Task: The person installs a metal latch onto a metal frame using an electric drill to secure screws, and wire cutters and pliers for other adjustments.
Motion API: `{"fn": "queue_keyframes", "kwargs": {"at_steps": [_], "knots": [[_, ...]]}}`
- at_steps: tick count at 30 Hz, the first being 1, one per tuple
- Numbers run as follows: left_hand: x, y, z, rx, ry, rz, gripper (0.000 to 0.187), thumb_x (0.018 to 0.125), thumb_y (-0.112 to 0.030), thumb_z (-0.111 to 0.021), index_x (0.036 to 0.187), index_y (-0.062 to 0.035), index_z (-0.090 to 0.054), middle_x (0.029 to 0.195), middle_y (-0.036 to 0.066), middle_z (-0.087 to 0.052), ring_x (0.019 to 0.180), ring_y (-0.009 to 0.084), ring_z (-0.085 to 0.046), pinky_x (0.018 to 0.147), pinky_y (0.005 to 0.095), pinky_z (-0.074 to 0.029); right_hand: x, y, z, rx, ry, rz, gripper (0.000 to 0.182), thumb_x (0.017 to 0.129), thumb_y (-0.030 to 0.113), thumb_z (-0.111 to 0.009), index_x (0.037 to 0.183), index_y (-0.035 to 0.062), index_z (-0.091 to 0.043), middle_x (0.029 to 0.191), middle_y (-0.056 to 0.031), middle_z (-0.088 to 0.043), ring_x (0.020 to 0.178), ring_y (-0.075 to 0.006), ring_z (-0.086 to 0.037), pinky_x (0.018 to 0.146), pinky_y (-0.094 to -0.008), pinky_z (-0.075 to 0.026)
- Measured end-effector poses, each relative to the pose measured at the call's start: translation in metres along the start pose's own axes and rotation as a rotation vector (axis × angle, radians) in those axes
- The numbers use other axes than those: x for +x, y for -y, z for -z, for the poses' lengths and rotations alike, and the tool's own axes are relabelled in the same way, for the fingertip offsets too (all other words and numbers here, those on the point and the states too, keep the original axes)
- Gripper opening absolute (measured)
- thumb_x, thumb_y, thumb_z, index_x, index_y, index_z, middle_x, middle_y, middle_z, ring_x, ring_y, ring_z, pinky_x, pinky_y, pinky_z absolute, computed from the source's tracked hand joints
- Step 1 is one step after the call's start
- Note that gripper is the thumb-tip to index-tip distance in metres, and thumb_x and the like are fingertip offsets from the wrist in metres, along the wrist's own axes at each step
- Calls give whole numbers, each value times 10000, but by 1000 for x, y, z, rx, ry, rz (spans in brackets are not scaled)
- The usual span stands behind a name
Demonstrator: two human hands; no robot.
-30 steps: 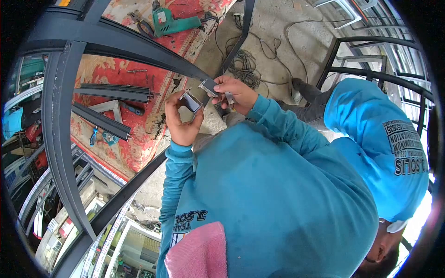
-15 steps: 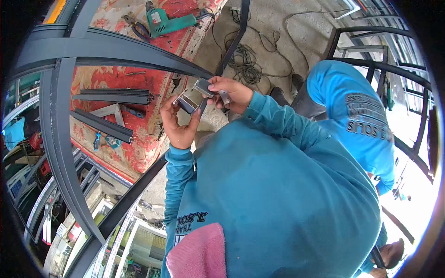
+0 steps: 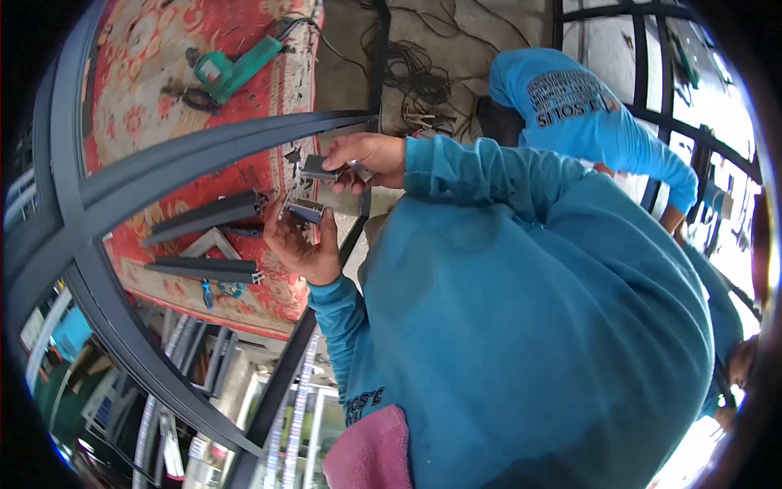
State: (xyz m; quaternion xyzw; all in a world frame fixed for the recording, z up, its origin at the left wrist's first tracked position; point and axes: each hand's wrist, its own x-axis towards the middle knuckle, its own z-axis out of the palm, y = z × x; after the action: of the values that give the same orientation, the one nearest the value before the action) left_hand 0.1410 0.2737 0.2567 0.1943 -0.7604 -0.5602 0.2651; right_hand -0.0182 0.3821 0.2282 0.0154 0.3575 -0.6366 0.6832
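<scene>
My left hand (image 3: 303, 251) grips a short grey and silver metal piece (image 3: 306, 210) between thumb and fingers; it looks like a cut length of profile or a bracket. In my right hand (image 3: 364, 159) is a similar dark grey block (image 3: 320, 167), pinched under the thumb. A small shiny metal part (image 3: 360, 171) also shows by the fingers of that hand. The two pieces are close together but apart. Both hands are just below a long dark grey frame bar (image 3: 236, 137), near the edge of the red patterned cloth (image 3: 147, 98).
On the cloth lie a green power tool (image 3: 236, 73), pliers (image 3: 194, 96), two dark profile lengths (image 3: 204, 216) and a blue-handled tool (image 3: 208, 295). Coiled cable (image 3: 414, 72) lies on the floor. A co-worker in a blue shirt (image 3: 578, 102) bends over at the right.
The view has turned and shifted. The two pieces, which were touching or nearly so, are now separated by a gap. Each hand keeps its hold.
</scene>
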Motion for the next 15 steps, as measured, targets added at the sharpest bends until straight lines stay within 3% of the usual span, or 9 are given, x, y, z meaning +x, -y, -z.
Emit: {"fn": "queue_keyframes", "kwargs": {"at_steps": [15], "knots": [[9, -10, 3, 79, 27, 22, 628, 708, 67, -701, 1251, -1, -392, 1237, 158, -510, 1050, 242, -558, 924, 345, -447, 1, -6, -9, 110, -10, -45, 305, 849, 271, -633, 1081, 94, -544, 923, -14, -589, 776, -99, -609, 585, -229, -471]]}}
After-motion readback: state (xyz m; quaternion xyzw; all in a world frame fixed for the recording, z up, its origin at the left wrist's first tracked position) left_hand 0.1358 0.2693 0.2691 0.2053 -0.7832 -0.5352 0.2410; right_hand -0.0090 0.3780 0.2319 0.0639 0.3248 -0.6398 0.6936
